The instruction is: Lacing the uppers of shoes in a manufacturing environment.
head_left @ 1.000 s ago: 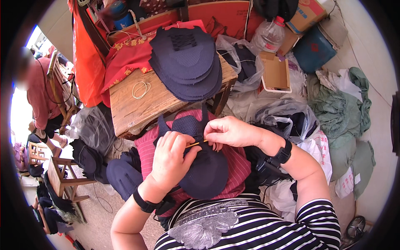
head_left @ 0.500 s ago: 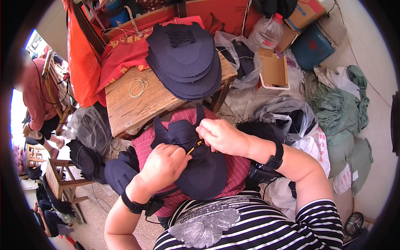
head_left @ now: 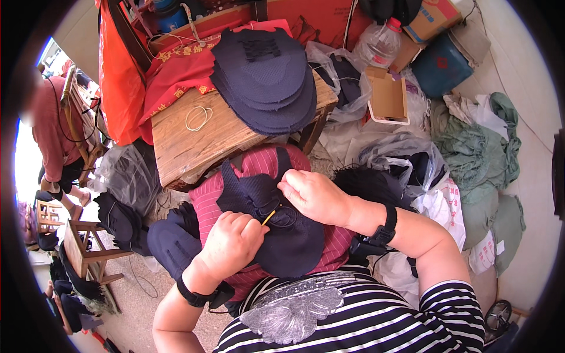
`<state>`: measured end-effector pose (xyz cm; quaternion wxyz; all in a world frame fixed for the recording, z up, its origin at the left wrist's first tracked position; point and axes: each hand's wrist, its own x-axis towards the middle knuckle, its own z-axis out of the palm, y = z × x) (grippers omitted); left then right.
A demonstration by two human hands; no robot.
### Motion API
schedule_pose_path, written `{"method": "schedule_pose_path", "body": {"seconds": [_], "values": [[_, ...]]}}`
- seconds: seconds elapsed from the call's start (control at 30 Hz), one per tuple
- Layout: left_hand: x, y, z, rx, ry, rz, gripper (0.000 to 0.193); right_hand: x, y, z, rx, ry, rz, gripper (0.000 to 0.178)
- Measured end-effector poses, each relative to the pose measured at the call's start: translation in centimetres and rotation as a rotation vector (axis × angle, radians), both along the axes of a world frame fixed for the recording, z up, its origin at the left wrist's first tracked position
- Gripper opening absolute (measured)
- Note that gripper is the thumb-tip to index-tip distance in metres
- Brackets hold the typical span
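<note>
Across my lap, on red striped cloth (head_left: 209, 203), lies a dark navy shoe upper (head_left: 291, 247) with dark cord looped near its middle. My left hand (head_left: 235, 241) is closed at its left side, and a thin yellow tool (head_left: 269, 217) sticks out from its fingertips toward the cord. What kind of tool it is cannot be made out. My right hand (head_left: 315, 197) pinches at the upper's right edge, its fingertips pressed together; they partly hide what they grip.
A wooden bench (head_left: 194, 147) ahead bears a stack of navy shoe uppers (head_left: 265, 76) and a loop of pale cord (head_left: 199, 119). More uppers (head_left: 173, 247) lie by my left side. To the right are plastic bags (head_left: 400, 156), an open box (head_left: 386, 97) and green cloth (head_left: 477, 153).
The yellow tool's far end has come away from my right fingers, and less of it shows. My left hand has lowered slightly. Cord loops now show between the hands.
</note>
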<state>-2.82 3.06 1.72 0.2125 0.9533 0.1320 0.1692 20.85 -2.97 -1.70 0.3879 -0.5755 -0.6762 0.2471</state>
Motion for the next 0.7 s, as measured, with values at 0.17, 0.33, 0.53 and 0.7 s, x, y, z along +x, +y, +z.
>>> {"method": "schedule_pose_path", "body": {"seconds": [0.17, 0.33, 0.53, 0.7], "values": [[-0.4, -0.4, 0.4, -0.020, -0.005, 0.030, 0.026, -0.3, -0.3, 0.0, -0.029, 0.004, -0.017, 0.019], [-1.0, -0.4, -0.1, -0.108, -0.031, 0.028, 0.026, -0.4, -0.3, 0.0, -0.054, 0.012, -0.016, 0.017], [-1.0, -0.5, 0.2, -0.252, -0.008, 0.079, 0.027, -0.4, -0.3, -0.4, -0.057, 0.009, -0.024, 0.017], [-1.0, -0.4, 1.0, -0.345, 0.104, 0.072, 0.028, -0.3, -0.3, -0.3, -0.021, 0.011, -0.032, 0.018]]}}
